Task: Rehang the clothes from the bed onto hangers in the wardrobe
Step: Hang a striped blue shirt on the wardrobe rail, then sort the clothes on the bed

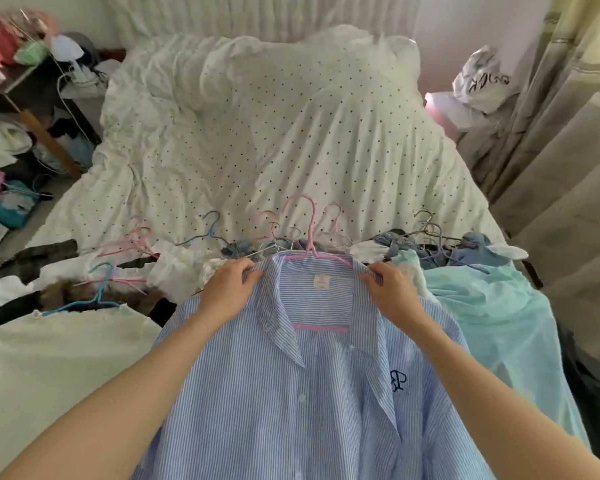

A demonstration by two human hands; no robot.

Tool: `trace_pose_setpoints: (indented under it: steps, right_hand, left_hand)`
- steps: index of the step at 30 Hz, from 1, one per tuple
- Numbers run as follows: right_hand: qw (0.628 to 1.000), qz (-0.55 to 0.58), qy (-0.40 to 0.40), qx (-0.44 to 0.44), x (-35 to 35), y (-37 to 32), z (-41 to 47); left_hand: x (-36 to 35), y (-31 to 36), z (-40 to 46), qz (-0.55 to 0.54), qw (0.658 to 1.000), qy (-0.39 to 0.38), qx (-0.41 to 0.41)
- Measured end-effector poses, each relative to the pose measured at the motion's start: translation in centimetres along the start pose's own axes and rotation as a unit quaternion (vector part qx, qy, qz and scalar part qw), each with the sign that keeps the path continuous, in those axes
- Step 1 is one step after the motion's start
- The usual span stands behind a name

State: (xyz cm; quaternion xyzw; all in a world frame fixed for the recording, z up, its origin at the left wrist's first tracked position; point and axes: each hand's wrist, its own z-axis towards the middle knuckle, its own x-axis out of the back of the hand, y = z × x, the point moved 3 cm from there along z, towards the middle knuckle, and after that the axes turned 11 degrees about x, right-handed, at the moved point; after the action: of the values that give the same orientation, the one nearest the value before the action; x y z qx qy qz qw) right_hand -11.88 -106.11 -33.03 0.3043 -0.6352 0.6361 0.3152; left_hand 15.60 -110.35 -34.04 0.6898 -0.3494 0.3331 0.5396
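Both hands (229, 289) (392, 289) pinching striped shirt (291, 393), pink hanger (309, 237) half-hidden inside.

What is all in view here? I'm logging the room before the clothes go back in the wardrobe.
striped shirt: one, blue and white, front centre.
pink hanger: one, inside the shirt's collar.
mint garment: one, right of shirt.
cream garment: one, left of shirt.
spare hangers: several, pink and blue, on the clothes pile.
duvet: one, white with dark dots, on the bed.
plastic bag: one, white, right of the bed.
left hand: grips the collar.
right hand: grips the collar.
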Motion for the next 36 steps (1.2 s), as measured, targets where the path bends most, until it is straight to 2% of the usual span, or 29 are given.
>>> trace_pose_setpoints:
  steps: [7,15,19,23,30,36]
  right_hand:
    - [0.997,-0.002,-0.061,-0.036,-6.4,5.6,4.1]
    - [0.994,-0.017,-0.100,-0.052,-8.8,7.1,4.8]
    - [0.993,-0.060,-0.102,-0.007,-8.8,5.6,2.9]
    - [0.990,-0.095,-0.084,0.060,-8.7,2.1,-0.9]
    - [0.965,-0.148,-0.175,0.129,-9.7,-4.2,-9.8]
    - [0.944,-0.131,-0.234,0.193,-13.2,-9.0,-14.5]
  left_hand:
    - [-6.6,-2.8,5.0,0.069,0.997,-0.020,0.032]
    - [-7.9,-5.3,5.4,0.068,0.992,-0.099,0.049]
    - [-6.9,-6.4,1.4,0.108,0.990,-0.092,0.008]
    - [-5.2,-7.4,-3.8,0.174,0.982,-0.048,-0.050]
    - [-2.2,-10.0,-14.8,0.106,0.993,0.011,0.048]
    - [0.6,-15.4,-23.0,0.172,0.984,0.008,0.044]
